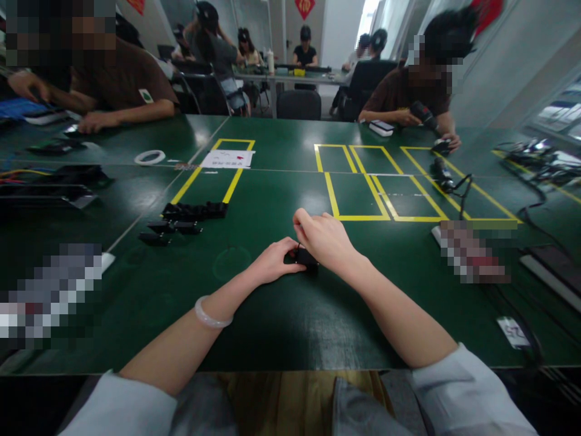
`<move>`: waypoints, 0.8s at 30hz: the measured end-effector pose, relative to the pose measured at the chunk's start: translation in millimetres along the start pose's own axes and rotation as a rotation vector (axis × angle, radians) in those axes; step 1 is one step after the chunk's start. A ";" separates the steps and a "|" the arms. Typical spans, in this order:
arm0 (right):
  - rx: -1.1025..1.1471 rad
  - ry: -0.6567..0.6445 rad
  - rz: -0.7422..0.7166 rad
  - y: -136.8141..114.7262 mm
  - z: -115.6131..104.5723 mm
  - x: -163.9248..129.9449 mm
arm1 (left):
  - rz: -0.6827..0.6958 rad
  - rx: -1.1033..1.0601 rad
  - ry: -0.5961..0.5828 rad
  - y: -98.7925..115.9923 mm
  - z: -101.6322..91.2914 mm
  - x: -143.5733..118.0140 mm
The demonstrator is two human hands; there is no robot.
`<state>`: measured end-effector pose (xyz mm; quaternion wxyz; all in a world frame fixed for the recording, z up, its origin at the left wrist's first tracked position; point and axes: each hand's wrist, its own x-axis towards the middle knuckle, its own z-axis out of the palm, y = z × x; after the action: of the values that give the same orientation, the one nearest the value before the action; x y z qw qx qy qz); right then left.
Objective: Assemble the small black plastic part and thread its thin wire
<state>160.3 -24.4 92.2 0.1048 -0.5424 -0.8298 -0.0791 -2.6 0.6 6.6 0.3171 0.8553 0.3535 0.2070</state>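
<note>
In the head view, a small black box-shaped part rests on the green table in front of me. My left hand grips it from the left, thumb near its lower edge and fingers behind it. Just above and to the right, my right hand is closed with its fingers curled in a pinch. A thin dark bit shows below those fingertips, too small to name. The palm side of my right hand is hidden. Several similar black parts lie to the left, some in a row and some loose.
Yellow tape outlines mark the table, with a paper sheet and tape roll farther left. A black power tool with a cable lies at right. Across the table, one person holds a power driver; another works at left.
</note>
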 end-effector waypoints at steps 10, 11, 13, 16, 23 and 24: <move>0.026 0.035 -0.010 0.1 1.0 -0.8 | -0.011 -0.011 -0.001 -1.1 -0.4 0.2; 0.011 0.027 -0.012 0.1 1.3 -0.5 | -0.007 -0.014 0.002 -1.8 -0.1 0.1; -0.009 0.015 -0.016 -0.6 1.6 -0.3 | -0.006 -0.011 0.008 -3.4 0.7 0.1; 0.002 0.024 -0.015 -2.2 0.9 -1.3 | -0.011 -0.005 0.015 -5.4 1.9 0.8; 0.025 0.030 -0.018 -2.5 0.0 -2.4 | -0.005 -0.020 0.004 -5.6 2.6 1.2; 0.013 0.019 -0.017 -2.2 0.4 -2.0 | -0.006 -0.023 0.005 -5.5 2.7 1.0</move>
<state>159.0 -26.9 91.3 0.1155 -0.5338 -0.8339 -0.0795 -3.0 3.3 1.0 0.3268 0.8499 0.3547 0.2124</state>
